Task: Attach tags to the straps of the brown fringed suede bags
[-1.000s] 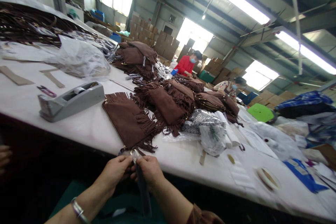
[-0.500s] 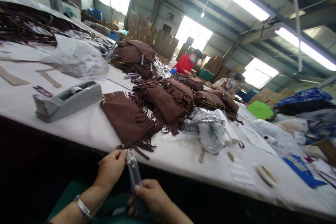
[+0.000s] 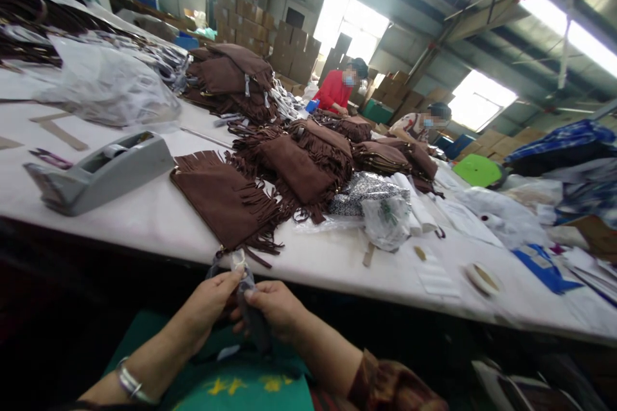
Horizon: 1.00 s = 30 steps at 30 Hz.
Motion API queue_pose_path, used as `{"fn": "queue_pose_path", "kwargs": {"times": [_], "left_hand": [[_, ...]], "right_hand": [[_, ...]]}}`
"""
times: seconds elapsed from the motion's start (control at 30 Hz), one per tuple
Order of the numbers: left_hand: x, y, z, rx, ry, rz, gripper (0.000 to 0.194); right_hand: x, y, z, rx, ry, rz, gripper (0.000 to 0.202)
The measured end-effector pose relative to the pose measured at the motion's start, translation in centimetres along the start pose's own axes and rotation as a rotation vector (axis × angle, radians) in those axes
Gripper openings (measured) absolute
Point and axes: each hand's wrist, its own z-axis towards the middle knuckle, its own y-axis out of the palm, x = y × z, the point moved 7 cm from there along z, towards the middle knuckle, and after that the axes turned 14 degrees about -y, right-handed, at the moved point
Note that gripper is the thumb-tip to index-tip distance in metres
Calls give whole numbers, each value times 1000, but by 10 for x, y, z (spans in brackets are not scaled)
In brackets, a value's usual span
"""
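At the table's front edge lies a brown fringed bag [image 3: 219, 199], its lower corner close to my hands. A dark strap [image 3: 254, 318] with a metal buckle end, wrapped in clear film, runs between my hands. My left hand [image 3: 212, 298] pinches its upper end near the buckle. Just right of it, my right hand [image 3: 274, 308] grips the strap lower down, thumb on top. The strap's lower part hangs over a green apron [image 3: 241, 372].
A grey tape dispenser [image 3: 103, 173] and small scissors [image 3: 51, 158] are at the left. Behind the bag are piled brown bags [image 3: 308, 160] and plastic-wrapped material [image 3: 380, 205]. A tape roll [image 3: 483, 279] lies right. Two people work across the table.
My left hand has moved from beside the bag's corner onto the strap's buckle end. My right hand still holds the strap, now closer to the left. The view has shifted, showing more apron.
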Motion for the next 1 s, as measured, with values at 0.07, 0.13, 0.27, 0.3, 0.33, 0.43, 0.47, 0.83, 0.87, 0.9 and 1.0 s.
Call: {"fn": "queue_pose_path", "kwargs": {"times": [0.07, 0.13, 0.27, 0.3, 0.33, 0.43, 0.47, 0.83, 0.87, 0.9, 1.0], "left_hand": [[4, 11, -1, -80, -26, -34, 45], [12, 15, -1, -74, -59, -82, 37], [27, 12, -3, 55, -62, -142, 16], [29, 11, -4, 77, -54, -143, 13], [29, 10, -4, 92, -54, -141, 12], [24, 8, -5, 122, -86, -141, 13], [22, 7, -4, 130, -95, -142, 13], [22, 11, -1, 190, -56, -216, 10], [21, 12, -2, 184, -49, -242, 10], [20, 12, -2, 178, -43, -266, 9], [18, 9, -4, 183, -13, -293, 8]], "right_hand": [[-5, 1, 0, -13, 2, 48, 40], [-10, 2, -2, -31, 13, 86, 40], [-18, 1, -14, -85, 26, 91, 49], [-19, 0, -19, -99, 29, 86, 53], [-19, -1, -25, -110, 38, 82, 56], [-14, -6, -42, -115, 77, 75, 62], [-13, -8, -48, -112, 92, 67, 62], [-12, -3, -68, -42, 99, -352, 12], [-11, 0, -68, -50, 96, -368, 15], [-9, 4, -69, -60, 89, -389, 18], [-10, 10, -72, -81, 47, -495, 23]]}}
